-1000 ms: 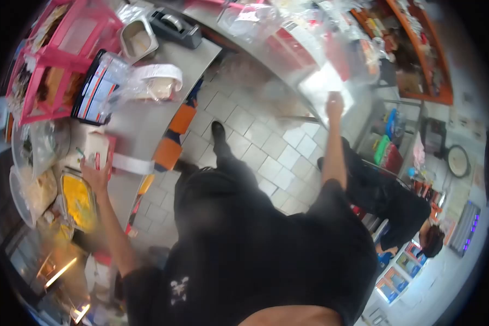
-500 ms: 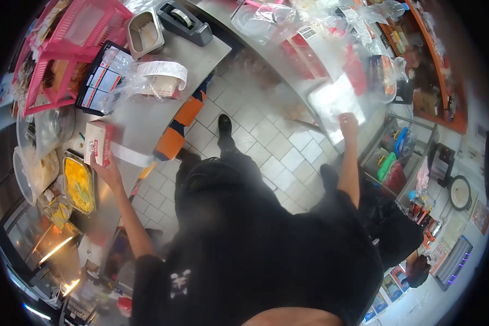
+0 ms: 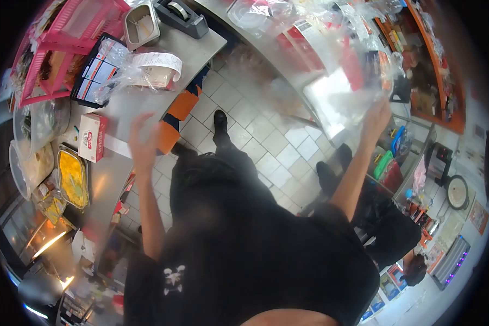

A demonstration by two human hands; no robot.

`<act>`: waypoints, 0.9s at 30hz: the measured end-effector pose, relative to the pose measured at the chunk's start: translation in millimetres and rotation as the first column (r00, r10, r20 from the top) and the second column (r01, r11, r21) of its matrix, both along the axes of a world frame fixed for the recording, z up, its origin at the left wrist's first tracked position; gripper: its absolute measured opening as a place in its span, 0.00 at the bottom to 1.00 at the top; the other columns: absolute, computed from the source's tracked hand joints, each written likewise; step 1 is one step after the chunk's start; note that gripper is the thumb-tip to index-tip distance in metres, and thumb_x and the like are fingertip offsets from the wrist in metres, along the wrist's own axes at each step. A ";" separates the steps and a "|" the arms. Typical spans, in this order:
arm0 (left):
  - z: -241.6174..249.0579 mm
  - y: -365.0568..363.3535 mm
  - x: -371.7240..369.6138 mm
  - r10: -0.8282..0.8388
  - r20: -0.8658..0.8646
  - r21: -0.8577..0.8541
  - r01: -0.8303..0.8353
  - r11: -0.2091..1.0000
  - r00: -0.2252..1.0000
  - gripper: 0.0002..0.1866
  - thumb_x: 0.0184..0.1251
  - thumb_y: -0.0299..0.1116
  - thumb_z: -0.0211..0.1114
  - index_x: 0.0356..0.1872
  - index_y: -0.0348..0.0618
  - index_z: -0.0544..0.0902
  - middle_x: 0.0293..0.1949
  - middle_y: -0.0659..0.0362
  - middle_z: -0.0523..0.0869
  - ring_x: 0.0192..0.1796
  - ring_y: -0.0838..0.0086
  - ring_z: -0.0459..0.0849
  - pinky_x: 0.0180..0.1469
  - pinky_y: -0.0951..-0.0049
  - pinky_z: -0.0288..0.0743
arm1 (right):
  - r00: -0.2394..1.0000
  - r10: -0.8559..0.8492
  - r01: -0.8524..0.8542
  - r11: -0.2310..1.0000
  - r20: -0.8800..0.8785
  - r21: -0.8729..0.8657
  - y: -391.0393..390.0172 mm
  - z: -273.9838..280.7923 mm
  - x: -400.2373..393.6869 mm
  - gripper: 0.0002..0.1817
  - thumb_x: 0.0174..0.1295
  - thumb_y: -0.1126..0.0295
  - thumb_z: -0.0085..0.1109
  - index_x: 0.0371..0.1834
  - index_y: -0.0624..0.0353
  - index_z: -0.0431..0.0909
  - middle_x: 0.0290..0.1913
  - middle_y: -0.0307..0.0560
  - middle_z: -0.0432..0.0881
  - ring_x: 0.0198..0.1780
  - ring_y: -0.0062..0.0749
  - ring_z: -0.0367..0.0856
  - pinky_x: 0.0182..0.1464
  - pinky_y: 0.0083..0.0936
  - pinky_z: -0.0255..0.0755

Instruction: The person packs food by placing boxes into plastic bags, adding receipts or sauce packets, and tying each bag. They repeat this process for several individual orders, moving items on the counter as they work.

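My left hand (image 3: pixel 143 136) is raised over the edge of the left counter, blurred by motion; its fingers look stretched out, with nothing visible in them. To its left a red-and-white carton box (image 3: pixel 93 137) stands on the counter, apart from the hand. On the right, my right hand (image 3: pixel 377 119) is closed on a thin clear plastic bag (image 3: pixel 358 102), which is smeared by movement. Below that bag lies a stack of white plastic bags (image 3: pixel 327 111) on the far counter.
A metal pan of yellow food (image 3: pixel 73 176) sits by the box. Behind are a tablet (image 3: pixel 96 73), a bagged box with a receipt (image 3: pixel 157 70), a tape dispenser (image 3: pixel 182 19) and a pink basket (image 3: pixel 81 27). Another person (image 3: pixel 388 233) is at the right. Orange drawer fronts (image 3: pixel 168 136) line the counter.
My left hand has let go of the carton box and moved right and up. My right hand has moved right from the stack, drawing a plastic bag with it.
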State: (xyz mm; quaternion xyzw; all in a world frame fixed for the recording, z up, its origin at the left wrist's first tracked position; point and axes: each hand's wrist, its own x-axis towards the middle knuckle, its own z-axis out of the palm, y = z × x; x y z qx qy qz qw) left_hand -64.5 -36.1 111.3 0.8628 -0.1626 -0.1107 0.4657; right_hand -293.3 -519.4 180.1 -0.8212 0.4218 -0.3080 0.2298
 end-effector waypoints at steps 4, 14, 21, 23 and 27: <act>46.0 -108.9 -31.5 -0.476 0.108 -0.300 0.485 0.821 0.873 0.62 0.36 0.45 0.86 0.74 0.42 0.57 0.74 0.51 0.59 0.75 0.60 0.61 0.75 0.62 0.54 | 0.948 0.308 -0.271 0.918 -0.087 0.291 122.7 60.7 64.8 0.19 0.76 0.61 0.42 0.41 0.64 0.81 0.33 0.43 0.83 0.37 0.29 0.79 0.42 0.30 0.71; -2.8 44.0 5.7 -0.952 -0.268 -0.906 0.297 0.300 0.144 0.25 0.64 0.41 0.71 0.57 0.38 0.78 0.37 0.56 0.87 0.40 0.71 0.87 0.45 0.69 0.80 | 0.819 -0.243 -0.258 0.653 0.520 0.712 162.2 62.3 129.0 0.21 0.78 0.52 0.39 0.54 0.56 0.76 0.40 0.60 0.86 0.25 0.26 0.80 0.25 0.20 0.71; 22.2 73.7 -66.2 -0.225 -0.669 -0.677 -0.456 0.577 0.708 0.21 0.68 0.47 0.67 0.48 0.36 0.81 0.41 0.56 0.86 0.39 0.73 0.84 0.49 0.68 0.80 | 0.805 0.052 -0.518 0.548 0.591 0.657 304.4 35.7 173.5 0.21 0.79 0.53 0.33 0.46 0.54 0.74 0.39 0.59 0.87 0.17 0.15 0.66 0.18 0.13 0.58; 16.7 82.4 -64.3 -0.061 -0.679 -0.639 -0.549 0.539 0.731 0.16 0.69 0.42 0.66 0.44 0.37 0.82 0.36 0.59 0.85 0.36 0.76 0.83 0.44 0.73 0.79 | 0.705 0.108 -0.620 0.575 0.701 0.534 304.7 17.7 182.5 0.22 0.79 0.53 0.30 0.47 0.56 0.74 0.37 0.56 0.88 0.16 0.14 0.64 0.19 0.13 0.56; 26.8 90.8 -50.4 0.232 -0.581 -0.531 -0.579 0.618 0.780 0.12 0.72 0.37 0.65 0.32 0.38 0.84 0.27 0.64 0.82 0.31 0.80 0.80 0.35 0.80 0.76 | 0.821 0.560 -0.570 0.817 0.114 0.090 319.2 -42.0 193.3 0.19 0.72 0.61 0.53 0.57 0.65 0.73 0.59 0.63 0.78 0.46 0.34 0.79 0.46 0.24 0.72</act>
